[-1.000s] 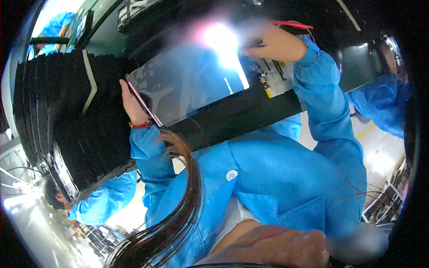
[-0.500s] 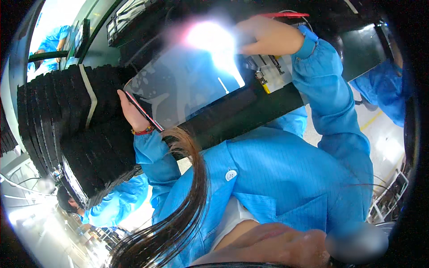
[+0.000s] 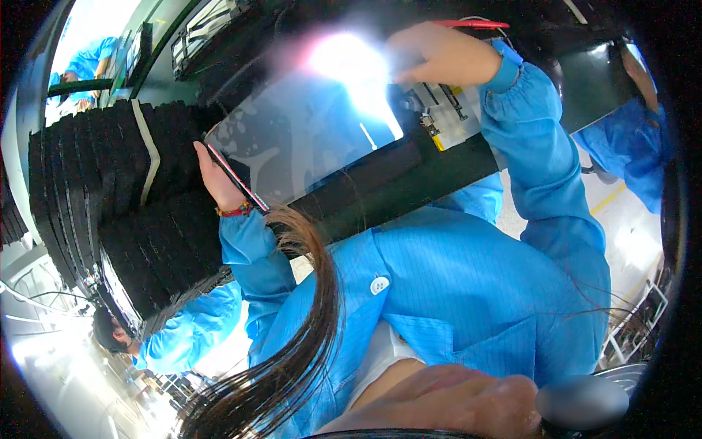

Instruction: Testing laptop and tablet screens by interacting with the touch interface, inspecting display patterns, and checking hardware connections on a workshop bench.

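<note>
A glossy, thin flat panel [image 3: 281,139] with pale reflections slopes across the dark bench in front of me. My left hand [image 3: 219,179] grips its left edge, where a narrow black, white and red strip shows; the fingers behind it are hidden. At the panel's far right corner is my right hand [image 3: 446,55], its fingers bent and drawn together. Bright glare [image 3: 347,58] washes out those fingertips, so what they hold is unclear. Beside the panel, below my right wrist, lies a pale sheet with small metal and yellow parts [image 3: 446,117].
Thick black slabs [image 3: 161,241] stand stacked at the left with a pale strap [image 3: 150,157] over them. A red tool-like object [image 3: 472,24] lies beyond my right hand. The bench edge [image 3: 439,186] runs near my body. Other people in blue work at left and right.
My right hand has shifted very slightly, and the reflections on the panel have changed a little. My left hand keeps its grip on the panel's edge.
</note>
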